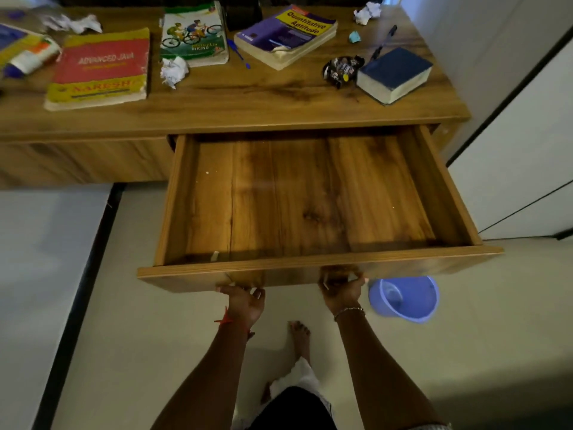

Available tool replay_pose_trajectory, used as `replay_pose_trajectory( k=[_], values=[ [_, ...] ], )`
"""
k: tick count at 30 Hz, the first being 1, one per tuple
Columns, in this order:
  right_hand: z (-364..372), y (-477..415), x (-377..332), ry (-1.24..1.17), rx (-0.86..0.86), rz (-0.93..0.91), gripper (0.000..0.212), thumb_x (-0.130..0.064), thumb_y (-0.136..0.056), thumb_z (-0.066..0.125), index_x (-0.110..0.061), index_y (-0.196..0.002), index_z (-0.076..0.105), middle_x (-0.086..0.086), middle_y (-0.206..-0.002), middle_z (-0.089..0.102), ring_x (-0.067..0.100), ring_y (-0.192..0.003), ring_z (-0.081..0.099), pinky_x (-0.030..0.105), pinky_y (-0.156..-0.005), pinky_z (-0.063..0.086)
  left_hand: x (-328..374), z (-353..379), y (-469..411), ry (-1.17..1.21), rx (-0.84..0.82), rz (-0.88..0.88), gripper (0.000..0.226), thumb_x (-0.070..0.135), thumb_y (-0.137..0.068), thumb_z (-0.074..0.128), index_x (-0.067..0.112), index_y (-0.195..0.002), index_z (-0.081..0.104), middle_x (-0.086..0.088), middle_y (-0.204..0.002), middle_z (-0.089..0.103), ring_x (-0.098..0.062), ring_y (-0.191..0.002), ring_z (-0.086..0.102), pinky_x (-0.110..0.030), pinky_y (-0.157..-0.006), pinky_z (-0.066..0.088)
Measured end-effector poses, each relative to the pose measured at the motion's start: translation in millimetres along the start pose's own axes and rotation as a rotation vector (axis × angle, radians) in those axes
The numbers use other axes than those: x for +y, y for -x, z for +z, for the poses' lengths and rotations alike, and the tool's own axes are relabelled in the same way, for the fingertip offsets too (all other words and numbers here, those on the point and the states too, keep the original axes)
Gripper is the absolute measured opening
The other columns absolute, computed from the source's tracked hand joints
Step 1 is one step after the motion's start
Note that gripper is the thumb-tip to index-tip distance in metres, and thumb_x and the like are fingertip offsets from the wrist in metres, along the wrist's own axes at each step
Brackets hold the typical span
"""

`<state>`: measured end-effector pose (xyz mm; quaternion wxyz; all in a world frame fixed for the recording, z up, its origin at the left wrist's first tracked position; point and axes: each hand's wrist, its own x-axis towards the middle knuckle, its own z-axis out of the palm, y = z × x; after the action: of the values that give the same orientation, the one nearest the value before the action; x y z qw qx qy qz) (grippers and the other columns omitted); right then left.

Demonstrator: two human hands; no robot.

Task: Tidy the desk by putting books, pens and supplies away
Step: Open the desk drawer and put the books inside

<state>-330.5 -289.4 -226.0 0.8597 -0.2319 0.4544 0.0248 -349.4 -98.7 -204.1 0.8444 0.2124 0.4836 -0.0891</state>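
The wooden desk drawer (pixel 310 268) stands pulled far out with nothing in it. My left hand (pixel 245 301) and my right hand (pixel 341 290) both grip the underside of its front panel. On the desk top (pixel 248 100) lie a red and yellow Java book (pixel 99 69), a green cycling book (pixel 193 34), a purple and yellow aptitude book (pixel 286 35) and a thick blue book (pixel 393 74). A blue pen (pixel 238 54) lies between two books. A dark pen (pixel 384 41) rests by the blue book.
Crumpled paper balls (pixel 173 71) (pixel 366 12) (pixel 74 24) and a dark wrapper (pixel 341 69) litter the desk. Another book (pixel 21 51) lies at the far left. A blue plastic bin (pixel 404 297) stands on the floor, right of my hands. White wardrobe doors (pixel 527 150) close the right side.
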Motion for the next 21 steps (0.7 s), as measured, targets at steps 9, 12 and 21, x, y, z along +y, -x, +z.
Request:
replay_pose_trajectory(
  k=[9,12,21],
  values=[
    [-73.9,60.8,14.7,-0.045,-0.012,0.059,0.062,-0.063,-0.092,0.021,-0.013,-0.094,0.058,0.010,-0.082,0.066,0.025,-0.086,0.058,0.038,-0.076,0.048,-36.1,-63.8,62.9,-0.053,-0.007,0.040,0.073,0.065,-0.091,0.014,0.015,-0.138,0.039,-0.009,-0.145,0.040,-0.029,-0.128,0.042,-0.037,-0.112,0.032],
    [-76.7,67.8,8.2,0.012,-0.054,0.081,0.050,-0.057,-0.092,0.034,-0.014,-0.083,0.058,0.005,-0.060,0.068,0.022,-0.083,0.059,0.037,-0.076,0.047,-28.9,-69.9,61.6,-0.103,-0.057,0.032,0.049,0.055,-0.094,0.031,0.014,-0.105,0.055,-0.013,-0.122,0.053,-0.024,-0.091,0.054,-0.033,-0.087,0.045],
    [-63.5,108.5,-9.5,1.081,-0.087,0.257,0.023,-0.023,-0.094,0.045,-0.008,-0.077,0.051,0.009,-0.072,0.056,0.021,-0.066,0.054,0.040,-0.073,0.045,-34.7,-76.4,87.6,-0.801,-0.009,-0.133,0.023,0.024,-0.096,0.041,0.011,-0.079,0.048,-0.009,-0.081,0.058,-0.021,-0.071,0.054,-0.028,-0.066,0.039]
  ],
)
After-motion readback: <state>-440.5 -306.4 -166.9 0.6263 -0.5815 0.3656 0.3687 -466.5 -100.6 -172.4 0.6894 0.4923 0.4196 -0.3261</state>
